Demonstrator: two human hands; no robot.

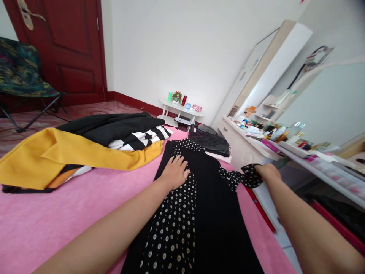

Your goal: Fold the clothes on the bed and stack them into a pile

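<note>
A black dress [216,213] with white-dotted panels lies spread on a pink bedcover [94,213]. On its dotted left panel my left hand [175,173] rests flat, fingers stretched out. Off to the right, my right hand [268,173] is closed on the end of the dotted sleeve [230,177] and holds it out past the bed's edge. The sleeve's tip is hidden inside that hand. The dress's lower end runs out of the picture at the bottom.
Left of the dress lie a yellow garment [85,150], black clothing [114,125] and a black-and-white striped piece [142,139]. Folded dark clothes [211,140] sit at the far end. A dressing table [251,144] crowded with bottles stands close on the right. A folding chair [25,72] is by the door.
</note>
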